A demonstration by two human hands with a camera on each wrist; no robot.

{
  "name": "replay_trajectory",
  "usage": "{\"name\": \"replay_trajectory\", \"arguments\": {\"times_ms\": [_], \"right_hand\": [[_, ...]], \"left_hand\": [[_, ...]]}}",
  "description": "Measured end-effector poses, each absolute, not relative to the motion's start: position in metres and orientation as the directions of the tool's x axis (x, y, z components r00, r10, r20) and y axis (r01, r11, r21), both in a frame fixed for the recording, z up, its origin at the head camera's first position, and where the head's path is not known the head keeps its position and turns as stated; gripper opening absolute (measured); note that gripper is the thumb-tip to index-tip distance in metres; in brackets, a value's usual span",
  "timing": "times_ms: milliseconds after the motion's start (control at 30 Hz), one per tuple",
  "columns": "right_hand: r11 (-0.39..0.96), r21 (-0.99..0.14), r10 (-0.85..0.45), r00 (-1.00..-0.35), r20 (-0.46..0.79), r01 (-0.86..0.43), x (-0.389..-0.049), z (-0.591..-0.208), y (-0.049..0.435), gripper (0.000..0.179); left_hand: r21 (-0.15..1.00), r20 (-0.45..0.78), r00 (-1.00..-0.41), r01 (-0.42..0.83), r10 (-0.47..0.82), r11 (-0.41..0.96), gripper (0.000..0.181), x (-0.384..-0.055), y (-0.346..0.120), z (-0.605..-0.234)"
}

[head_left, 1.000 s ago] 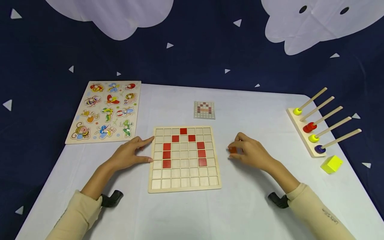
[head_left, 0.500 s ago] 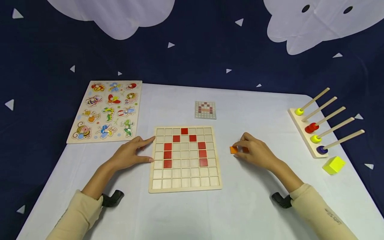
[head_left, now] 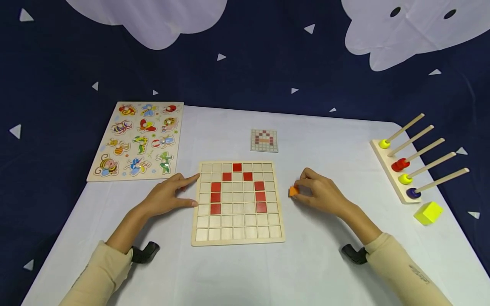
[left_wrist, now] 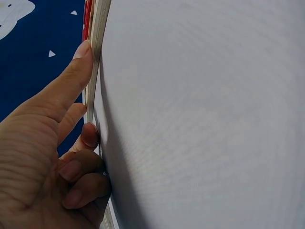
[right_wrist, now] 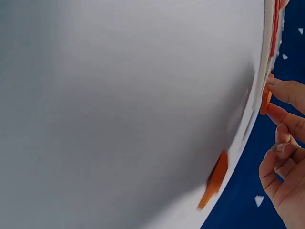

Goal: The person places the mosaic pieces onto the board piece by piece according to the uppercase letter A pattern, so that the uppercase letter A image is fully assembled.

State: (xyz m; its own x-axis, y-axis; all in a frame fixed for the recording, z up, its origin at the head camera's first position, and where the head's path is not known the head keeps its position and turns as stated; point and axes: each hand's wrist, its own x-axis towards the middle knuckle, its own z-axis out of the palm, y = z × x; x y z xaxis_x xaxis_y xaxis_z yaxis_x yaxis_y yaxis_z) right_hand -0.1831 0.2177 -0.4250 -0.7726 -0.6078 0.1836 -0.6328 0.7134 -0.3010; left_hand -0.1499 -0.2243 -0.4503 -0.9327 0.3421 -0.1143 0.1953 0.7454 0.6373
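My left hand [head_left: 168, 195] rests at the left edge of a wooden grid board [head_left: 237, 233], thumb and index finger stretched out against its rim; the other fingers are bent in the left wrist view. Red square tiles [head_left: 216, 197] form an arch in the grid. To the board's right, my right hand [head_left: 321, 191] pinches a small orange tile [head_left: 293, 191] between thumb and fingertips. The right wrist view shows this held orange tile [right_wrist: 266, 98] close to the board's edge in that view, and more orange [right_wrist: 215, 181] lying on the table, which the hand covers in the head view.
A small pattern card [head_left: 264, 140] lies beyond the board. At the back left is an insect peg puzzle [head_left: 134, 140]. On the right stand a peg rack [head_left: 394, 174] with coloured beads and a yellow block [head_left: 428, 213]. The white table [head_left: 237, 276] ends at a dark cloth.
The orange tile has come into clearer view at the right hand's fingertips and is now tilted, slightly nearer the board. The left hand keeps its place at the board's edge.
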Motion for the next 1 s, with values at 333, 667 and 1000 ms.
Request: {"name": "replay_trajectory", "arguments": {"times_ms": [333,667,1000], "right_hand": [[0.622,-0.359,-0.69,-0.703,0.169,-0.696,-0.184,-0.418,0.169,0.02],[0.584,-0.34,-0.752,-0.649,0.116,-0.737,-0.184,-0.411,0.122,0.025],[0.515,-0.292,-0.812,-0.568,0.136,-0.806,-0.187,-0.413,0.082,0.015]], "left_hand": [[0.638,-0.119,-0.934,0.189,0.338,0.747,0.086,-0.149,-0.226,-0.451],[0.639,-0.128,-0.935,0.178,0.331,0.749,0.086,-0.151,-0.224,-0.451],[0.635,-0.13,-0.936,0.174,0.326,0.753,0.086,-0.151,-0.224,-0.45]]}}
